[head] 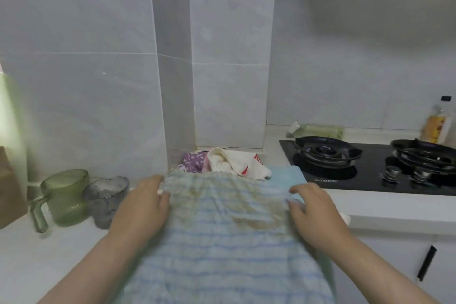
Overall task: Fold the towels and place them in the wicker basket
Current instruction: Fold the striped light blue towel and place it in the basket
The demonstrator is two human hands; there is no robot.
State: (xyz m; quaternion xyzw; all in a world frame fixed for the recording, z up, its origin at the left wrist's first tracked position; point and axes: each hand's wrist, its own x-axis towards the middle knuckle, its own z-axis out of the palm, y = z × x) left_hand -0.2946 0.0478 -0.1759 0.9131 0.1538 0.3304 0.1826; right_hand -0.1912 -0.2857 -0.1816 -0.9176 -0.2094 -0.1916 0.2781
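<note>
Across the white counter [49,254], my pale blue striped terry towel [222,242] lies flat; my left hand [143,205] and right hand [313,210] each pinch 1 far corner. Best drawn nearward evenly, edges matched.

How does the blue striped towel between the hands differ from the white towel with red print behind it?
The blue striped towel lies spread out; the white towel sits crumpled by the wall. The left hand and right hand hold the blue striped towel's edges; no hand touches the white towel. Both lie on the counter, unfolded.
</note>
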